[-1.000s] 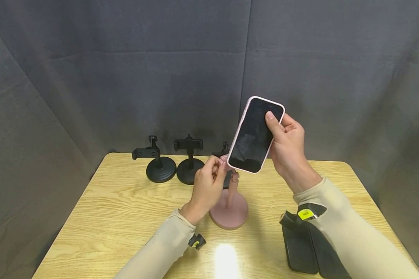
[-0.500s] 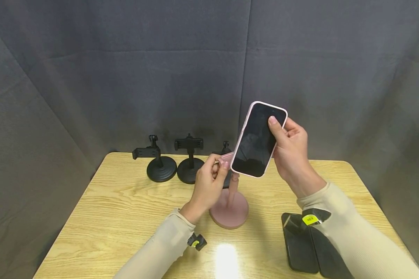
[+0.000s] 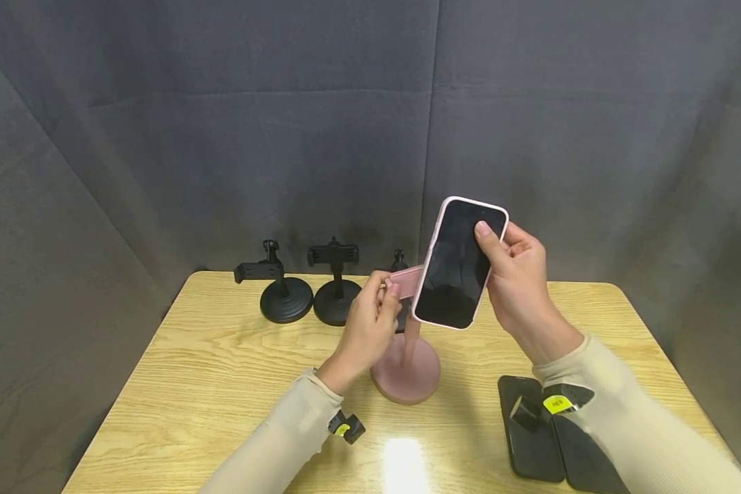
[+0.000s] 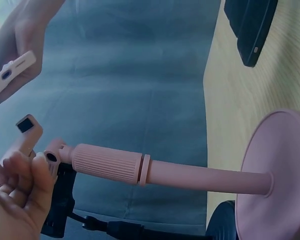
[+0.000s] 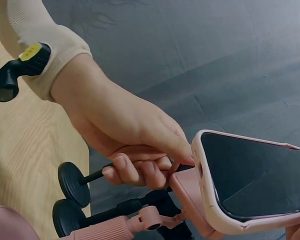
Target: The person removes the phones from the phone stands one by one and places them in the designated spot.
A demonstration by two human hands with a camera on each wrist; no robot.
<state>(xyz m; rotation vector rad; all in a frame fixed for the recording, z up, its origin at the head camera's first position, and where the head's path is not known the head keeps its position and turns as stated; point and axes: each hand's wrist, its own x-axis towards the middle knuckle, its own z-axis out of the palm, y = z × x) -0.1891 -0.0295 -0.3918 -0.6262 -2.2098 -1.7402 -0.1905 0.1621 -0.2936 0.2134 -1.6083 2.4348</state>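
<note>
My right hand (image 3: 521,295) grips a phone in a pale pink case (image 3: 453,267), thumb on its dark screen, fingers behind. The phone is tilted, its lower end in front of the clamp (image 3: 405,283) of a pink phone stand (image 3: 405,374). The left hand (image 3: 366,329) pinches the clamp's left end between thumb and curled fingers. In the left wrist view the stand's ribbed post (image 4: 107,162) rises from its round base, and a gap shows between the phone's edge (image 4: 10,75) and the clamp. The right wrist view has the phone (image 5: 260,180) overlapping the clamp (image 5: 190,192).
Two black phone stands (image 3: 286,300) stand at the back left of the wooden table (image 3: 222,384). A third black stand (image 3: 398,261) is partly hidden behind the pink one. Two dark phones (image 3: 533,453) lie at the right front, below the right sleeve. Grey cloth hangs behind.
My right hand has brought the phone down and slightly right, so more of the pink clamp shows. The left hand keeps its pinch in nearly the same place.
</note>
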